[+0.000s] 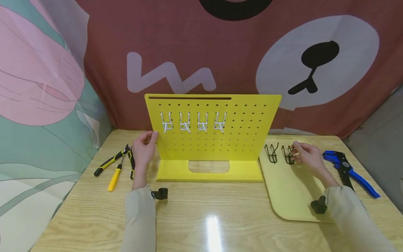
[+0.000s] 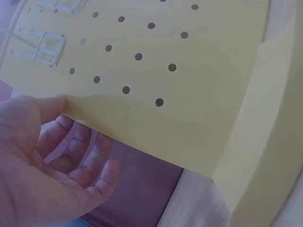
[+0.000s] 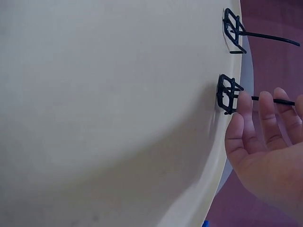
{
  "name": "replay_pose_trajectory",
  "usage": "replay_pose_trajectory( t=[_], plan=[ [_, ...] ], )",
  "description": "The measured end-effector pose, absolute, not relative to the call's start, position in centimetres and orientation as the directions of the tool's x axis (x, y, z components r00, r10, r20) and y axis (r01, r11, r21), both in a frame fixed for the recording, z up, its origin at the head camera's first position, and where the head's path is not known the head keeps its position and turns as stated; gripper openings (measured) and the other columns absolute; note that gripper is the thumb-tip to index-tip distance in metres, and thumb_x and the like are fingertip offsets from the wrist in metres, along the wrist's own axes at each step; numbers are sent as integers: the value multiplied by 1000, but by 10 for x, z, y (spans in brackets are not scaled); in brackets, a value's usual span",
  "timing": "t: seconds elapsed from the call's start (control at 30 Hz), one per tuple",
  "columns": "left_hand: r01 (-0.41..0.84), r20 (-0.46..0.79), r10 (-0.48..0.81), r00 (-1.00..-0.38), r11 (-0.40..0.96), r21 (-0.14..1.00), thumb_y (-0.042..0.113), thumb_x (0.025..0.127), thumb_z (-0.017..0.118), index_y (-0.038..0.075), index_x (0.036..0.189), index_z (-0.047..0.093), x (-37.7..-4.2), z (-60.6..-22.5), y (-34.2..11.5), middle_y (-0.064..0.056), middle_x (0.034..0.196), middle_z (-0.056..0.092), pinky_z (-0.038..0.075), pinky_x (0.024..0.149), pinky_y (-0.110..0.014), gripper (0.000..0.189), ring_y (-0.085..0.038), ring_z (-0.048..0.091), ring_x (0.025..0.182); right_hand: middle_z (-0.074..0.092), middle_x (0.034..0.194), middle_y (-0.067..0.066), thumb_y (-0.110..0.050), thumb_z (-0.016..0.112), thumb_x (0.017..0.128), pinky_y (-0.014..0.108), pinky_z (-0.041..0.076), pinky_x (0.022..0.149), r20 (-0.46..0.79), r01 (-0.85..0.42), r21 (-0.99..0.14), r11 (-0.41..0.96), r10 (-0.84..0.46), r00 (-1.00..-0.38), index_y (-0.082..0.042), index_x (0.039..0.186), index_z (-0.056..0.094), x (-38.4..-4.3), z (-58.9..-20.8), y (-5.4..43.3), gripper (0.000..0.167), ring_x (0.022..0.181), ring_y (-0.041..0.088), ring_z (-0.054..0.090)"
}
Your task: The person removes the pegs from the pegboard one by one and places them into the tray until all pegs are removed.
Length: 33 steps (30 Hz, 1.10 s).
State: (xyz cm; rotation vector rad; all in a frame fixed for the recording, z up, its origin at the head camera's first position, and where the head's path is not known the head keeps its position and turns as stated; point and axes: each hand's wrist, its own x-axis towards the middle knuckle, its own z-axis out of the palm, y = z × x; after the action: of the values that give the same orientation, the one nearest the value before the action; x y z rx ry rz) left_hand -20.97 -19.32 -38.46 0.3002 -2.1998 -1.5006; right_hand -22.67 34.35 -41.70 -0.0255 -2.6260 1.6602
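Note:
A yellow pegboard [image 1: 242, 133] stands upright on its base, with several white wire hooks [image 1: 202, 121] in a row on its upper left. My left hand [image 1: 145, 147] grips the board's left edge, thumb on the front face and fingers behind. Two black wire hooks, one at the left [image 1: 272, 153] and one at the right [image 1: 287, 155], lie at the far end of a pale yellow tray [image 1: 291, 189]. My right hand [image 1: 308, 157] pinches the right black hook with thumb and index finger; the prong passes partly behind the fingers in the right wrist view.
Pliers with black and yellow handles [image 1: 108, 163] and a yellow-handled screwdriver [image 1: 114, 178] lie left of the board. A blue wire stripper [image 1: 346, 168] lies right of the tray. A printed cloth [image 1: 236, 63] hangs behind the wooden table [image 1: 182, 217].

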Motion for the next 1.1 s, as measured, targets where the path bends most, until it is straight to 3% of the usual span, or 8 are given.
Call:
replay_pose_trajectory(
  t=[0.23, 0.57, 0.7, 0.9, 1.1],
  plan=[
    [51, 216, -426, -879, 366, 929, 34, 95, 60, 1, 107, 68, -209, -385, -193, -16, 104, 68, 45, 76, -26, 36, -20, 60, 92, 65, 82, -7, -35, 46, 101, 28, 54, 58, 4, -14, -931, 365, -27, -1000, -26, 94, 65, -228, -416, 348, 22, 71, 10, 68],
    [32, 204, -433, -878, 371, 928, 35, 95, 59, 1, 107, 68, -209, -384, -193, -17, 104, 67, 45, 77, -29, 37, -23, 61, 93, 70, 82, -8, -29, 45, 102, 23, 54, 61, 140, -150, -924, 351, -55, -989, -32, 109, 58, -228, -400, 341, 15, 71, 11, 69],
    [35, 210, -433, -877, 377, 925, 36, 95, 60, 1, 106, 68, -209, -384, -193, -17, 104, 68, 45, 77, -28, 38, -22, 61, 93, 71, 84, -6, -28, 47, 102, 20, 53, 63, 195, -208, -932, 296, -74, -978, -27, 112, 61, -222, -380, 322, 17, 73, 9, 68],
    [38, 212, -424, -881, 384, 923, 37, 95, 59, 2, 108, 68, -208, -384, -193, -17, 105, 68, 45, 78, -29, 39, -23, 61, 94, 70, 83, 0, -20, 49, 101, 20, 54, 64, 313, -329, -936, 125, -130, -941, -7, 112, 66, -207, -356, 279, 24, 73, 12, 67],
    [27, 194, -430, -882, 364, 931, 39, 94, 60, 3, 109, 68, -209, -384, -192, -16, 106, 67, 45, 79, -31, 40, -25, 62, 95, 70, 80, 2, -14, 48, 102, 23, 54, 64, 367, -394, -907, 150, -177, -913, 12, 109, 60, -195, -352, 235, 30, 71, 14, 66]
  ],
)
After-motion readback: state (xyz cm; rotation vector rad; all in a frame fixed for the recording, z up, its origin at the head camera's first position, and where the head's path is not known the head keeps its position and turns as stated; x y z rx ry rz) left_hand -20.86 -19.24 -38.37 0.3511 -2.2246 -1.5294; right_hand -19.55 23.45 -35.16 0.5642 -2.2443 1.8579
